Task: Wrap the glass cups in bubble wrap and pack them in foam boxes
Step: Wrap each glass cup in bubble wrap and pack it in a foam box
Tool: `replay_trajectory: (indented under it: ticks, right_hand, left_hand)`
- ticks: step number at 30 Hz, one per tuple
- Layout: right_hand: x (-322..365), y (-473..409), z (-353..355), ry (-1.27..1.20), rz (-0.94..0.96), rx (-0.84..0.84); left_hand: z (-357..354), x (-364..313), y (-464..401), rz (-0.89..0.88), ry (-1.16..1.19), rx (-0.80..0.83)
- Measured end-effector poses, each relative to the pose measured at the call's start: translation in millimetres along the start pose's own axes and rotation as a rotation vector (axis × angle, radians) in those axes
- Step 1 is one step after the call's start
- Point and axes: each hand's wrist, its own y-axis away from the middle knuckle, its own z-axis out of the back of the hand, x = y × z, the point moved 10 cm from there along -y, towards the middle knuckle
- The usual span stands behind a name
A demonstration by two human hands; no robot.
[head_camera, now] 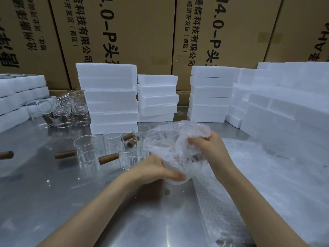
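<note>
Two hands: left [156,168], right [211,147] | gripping one bubble-wrap bundle [170,143] | cups unwrapped: many

- The bubble wrap [170,139] in my fingers [193,141] is clear, crinkled plastic.
- The cups [85,148] are glossy glass with matt wooden handles [109,158].
- My counter [53,202] is smooth, reflective metal.
- The foam boxes [110,97] look matt white and grainy.

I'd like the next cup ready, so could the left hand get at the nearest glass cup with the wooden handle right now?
Probably not yet: the left hand is holding the bubble wrap bundle with the right hand. The cup stands just left of it, nothing between.
</note>
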Motion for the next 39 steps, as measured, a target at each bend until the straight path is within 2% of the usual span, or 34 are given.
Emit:
replay_trajectory:
  ticks: [3,8,13,15,18,21,23,28,32,36,39]
  right_hand:
    - [4.7,1.0,-7.6,-0.008,0.01,0.047]
    - [-6.9,6.3,-30.9,0.199,-0.049,0.188]
    - [-11.6,5.7,-30.7,0.281,-0.037,0.151]
    - [-8.7,5.1,-31.2,0.244,-0.005,0.137]
    - [2.1,5.1,-30.2,0.065,0.046,0.116]
    - [2.1,0.2,-15.6,-0.01,0.008,0.082]
    - [1.4,-2.1,-8.1,0.085,-0.025,0.101]
    - [1.5,7.2,-33.5,0.161,0.011,0.336]
    - [3.2,11.6,-44.4,0.352,0.109,0.31]
    - [2.3,13.9,-46.5,0.64,0.173,0.277]
    - [0.5,19.6,-58.0,0.872,0.223,0.351]
  left_hand:
    - [-0.3,-3.8,-1.8,-0.045,0.031,-0.007]
    - [5.8,-1.0,-4.4,-0.077,-0.027,-0.07]
    - [9.1,1.4,-10.6,-0.113,0.052,-0.16]
    - [15.0,5.2,-10.7,-0.109,0.072,-0.244]
    - [28.5,15.1,-8.9,-0.067,0.061,-0.37]
    - [38.9,23.4,-6.3,-0.007,0.084,-0.441]
    - [39.5,26.6,-6.0,0.035,0.068,-0.434]
    - [43.8,32.7,-6.1,0.096,0.023,-0.461]
    - [49.8,41.7,-7.8,0.185,0.101,-0.499]
    - [41.9,38.7,-12.1,0.126,0.45,-0.44]
    - [41.3,26.9,-11.7,0.038,0.477,-0.411]
